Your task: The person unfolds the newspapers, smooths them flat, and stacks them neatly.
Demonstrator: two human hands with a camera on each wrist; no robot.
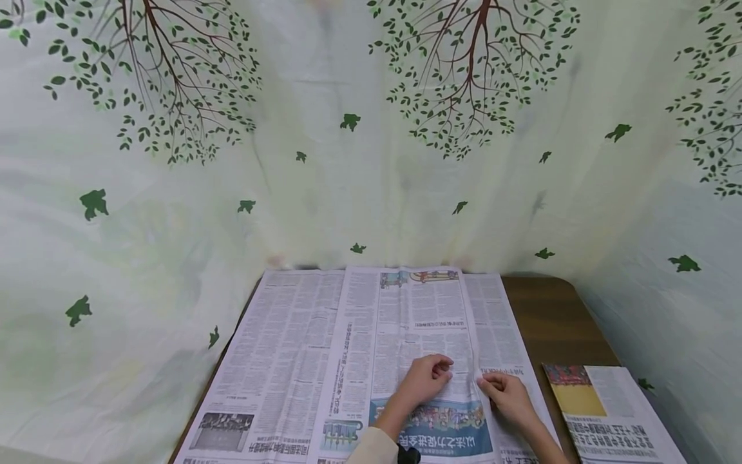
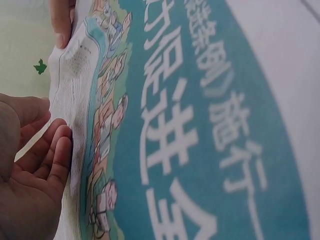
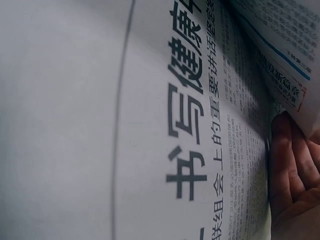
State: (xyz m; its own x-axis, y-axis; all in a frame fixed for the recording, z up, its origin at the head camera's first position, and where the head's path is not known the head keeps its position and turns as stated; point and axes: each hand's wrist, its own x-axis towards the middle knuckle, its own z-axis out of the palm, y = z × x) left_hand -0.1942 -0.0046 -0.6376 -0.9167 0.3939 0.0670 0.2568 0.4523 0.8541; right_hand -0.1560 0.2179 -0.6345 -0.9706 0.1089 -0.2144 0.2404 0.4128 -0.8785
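A narrow printed newspaper sheet [image 1: 429, 361] with a blue illustrated banner lies over a wider spread newspaper [image 1: 290, 348]. My left hand [image 1: 426, 380] is just above the top sheet, its fingers loosely bent. In the left wrist view a gap shows between the thumb and fingers of the left hand [image 2: 37, 165], with nothing held there. At the top sheet's right edge, my right hand [image 1: 510, 396] pinches the paper. Seen from the right wrist, the fingers of the right hand [image 3: 295, 175] are under the lifted sheet edge; the thumb is mostly hidden.
The newspapers cover much of a brown wooden table [image 1: 556, 316]. A folded newspaper [image 1: 620, 412] with a yellow and red picture lies at the right side. Behind the table hangs a pale curtain [image 1: 377, 174] printed with trees and green leaves.
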